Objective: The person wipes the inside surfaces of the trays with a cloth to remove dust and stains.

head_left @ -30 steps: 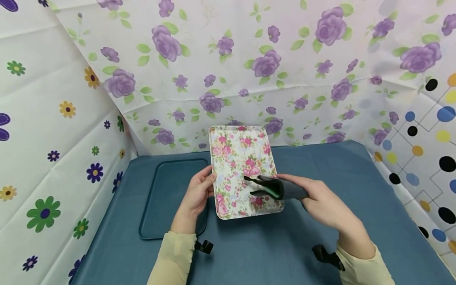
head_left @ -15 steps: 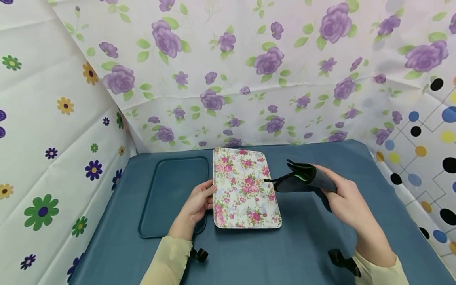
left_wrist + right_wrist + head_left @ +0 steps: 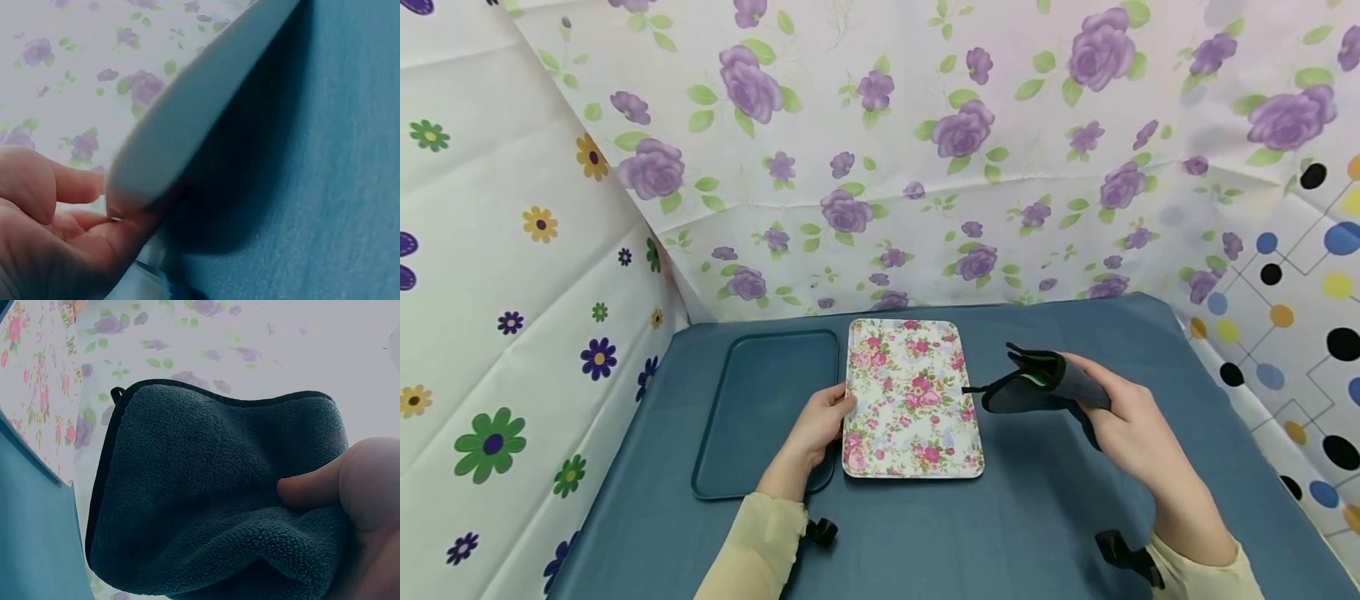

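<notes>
A white tray [image 3: 910, 400] with pink flowers is at the middle of the table in the head view. My left hand [image 3: 816, 429] pinches its left edge, thumb on top and fingers underneath. From the left wrist, the tray's side [image 3: 181, 112] shows tilted above the blue surface, with a dark shadow below it. To the right, my right hand [image 3: 1131, 421] grips a folded dark grey cleaning cloth [image 3: 1037, 387] with black trim and a small loop. In the right wrist view the thumb presses into the fluffy cloth [image 3: 206, 469]. Fingers behind the cloth are hidden.
A dark blue tray [image 3: 767, 408] lies flat on the blue-covered table [image 3: 895, 542], left of the flowered one and partly behind my left hand. Patterned sheets [image 3: 850, 167] hang at the back and both sides. A black wrist camera [image 3: 822, 532] sits by the left sleeve.
The flowered tray has come down toward the table and lies flatter, with my left hand still holding it. My right hand has drawn the cloth off the tray's face, to the right.
</notes>
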Tool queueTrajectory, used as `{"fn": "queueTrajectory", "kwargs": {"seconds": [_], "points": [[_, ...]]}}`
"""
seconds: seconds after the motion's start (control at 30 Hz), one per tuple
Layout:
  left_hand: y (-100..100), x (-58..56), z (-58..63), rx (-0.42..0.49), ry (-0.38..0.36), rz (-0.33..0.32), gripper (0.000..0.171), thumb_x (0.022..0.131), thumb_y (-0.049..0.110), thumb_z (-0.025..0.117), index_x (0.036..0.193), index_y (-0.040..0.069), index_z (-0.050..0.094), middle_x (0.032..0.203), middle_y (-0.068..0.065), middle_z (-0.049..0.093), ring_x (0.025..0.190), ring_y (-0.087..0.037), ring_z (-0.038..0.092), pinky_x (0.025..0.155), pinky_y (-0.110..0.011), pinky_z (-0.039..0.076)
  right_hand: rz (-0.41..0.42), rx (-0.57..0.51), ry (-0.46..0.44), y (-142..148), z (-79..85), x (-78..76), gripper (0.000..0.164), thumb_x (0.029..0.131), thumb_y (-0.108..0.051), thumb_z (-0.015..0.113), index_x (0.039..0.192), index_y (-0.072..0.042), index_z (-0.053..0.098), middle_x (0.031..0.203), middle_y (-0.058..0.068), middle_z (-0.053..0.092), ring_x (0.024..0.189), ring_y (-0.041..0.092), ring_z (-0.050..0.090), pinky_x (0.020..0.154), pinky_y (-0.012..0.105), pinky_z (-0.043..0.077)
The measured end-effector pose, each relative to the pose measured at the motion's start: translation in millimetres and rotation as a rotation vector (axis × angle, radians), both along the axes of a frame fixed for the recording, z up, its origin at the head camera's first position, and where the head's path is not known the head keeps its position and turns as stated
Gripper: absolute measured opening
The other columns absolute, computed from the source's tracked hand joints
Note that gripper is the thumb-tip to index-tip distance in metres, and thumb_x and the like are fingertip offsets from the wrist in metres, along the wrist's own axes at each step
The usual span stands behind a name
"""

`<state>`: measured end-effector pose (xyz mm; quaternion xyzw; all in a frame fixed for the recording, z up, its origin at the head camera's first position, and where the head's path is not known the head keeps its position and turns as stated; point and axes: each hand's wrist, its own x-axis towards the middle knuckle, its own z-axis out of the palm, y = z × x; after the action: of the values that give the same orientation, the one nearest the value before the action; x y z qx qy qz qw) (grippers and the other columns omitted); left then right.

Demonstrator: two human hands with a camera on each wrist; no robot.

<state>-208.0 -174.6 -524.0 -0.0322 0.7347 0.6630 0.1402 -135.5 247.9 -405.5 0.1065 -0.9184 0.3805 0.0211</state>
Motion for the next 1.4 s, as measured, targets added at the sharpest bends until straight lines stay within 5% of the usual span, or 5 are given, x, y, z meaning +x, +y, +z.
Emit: {"fn": "queueTrajectory", "kwargs": {"seconds": [0.3, 0.73, 1.07, 1.2, 1.4], "points": [[6.5, 14.7, 19.9, -0.089, 0.045, -0.038, 0.075, 0.114, 0.023, 0.055, 0.168, -0.007, 0.012, 0.176, -0.026, 0.007, 0.162, -0.043, 0.008, 0.128, -0.060, 0.013, 0.039, 0.025, -0.003, 1.6, -2.2, -7.5, 0.060, 0.111, -0.001, 0.047, 0.164, -0.028, 0.046, 0.102, 0.009, 0.064, 0.051, 0.020, 0.044, 0.063, 0.038, 0.041], [10.9, 22.2, 27.5, -0.071, 0.088, -0.009, 0.075, 0.114, 0.025, 0.055, 0.170, -0.001, 0.012, 0.177, -0.022, 0.009, 0.162, -0.041, 0.011, 0.127, -0.062, 0.013, 0.088, 0.098, -0.079, 17.0, -0.3, -21.4, 0.067, 0.106, 0.005, 0.044, 0.166, -0.026, 0.043, 0.152, 0.024, 0.055, 0.055, 0.023, 0.046, 0.064, 0.041, 0.042], [5.3, 23.9, 31.2, 0.064, 0.201, 0.136, 0.052, 0.115, 0.014, 0.051, 0.165, 0.003, 0.039, 0.161, -0.022, 0.049, 0.144, -0.040, 0.051, 0.114, -0.059, 0.043, 0.154, 0.214, -0.223, 37.9, -9.1, -63.6, 0.062, 0.106, 0.004, 0.044, 0.166, -0.011, 0.041, 0.151, 0.035, 0.048, 0.048, 0.021, 0.043, 0.057, 0.041, 0.043], [-0.6, 24.4, 32.7, 0.084, 0.200, 0.193, 0.047, 0.115, 0.011, 0.051, 0.161, 0.005, 0.045, 0.151, -0.022, 0.058, 0.133, -0.039, 0.060, 0.108, -0.059, 0.048, 0.064, 0.252, -0.146, 34.4, -15.6, -93.3, 0.068, 0.103, 0.007, 0.038, 0.168, -0.011, 0.035, 0.163, 0.033, 0.037, 0.095, 0.045, 0.066, 0.073, 0.053, 0.044], [-5.4, 24.6, 32.9, 0.119, 0.204, 0.217, 0.045, 0.115, 0.010, 0.049, 0.159, 0.008, 0.048, 0.145, -0.021, 0.063, 0.127, -0.040, 0.065, 0.103, -0.054, 0.052, 0.158, 0.427, -0.093, 26.3, -49.7, -121.8, 0.081, 0.096, 0.019, 0.035, 0.170, -0.014, 0.034, 0.174, 0.030, 0.014, 0.158, 0.056, 0.007, 0.118, 0.076, 0.018]]}}
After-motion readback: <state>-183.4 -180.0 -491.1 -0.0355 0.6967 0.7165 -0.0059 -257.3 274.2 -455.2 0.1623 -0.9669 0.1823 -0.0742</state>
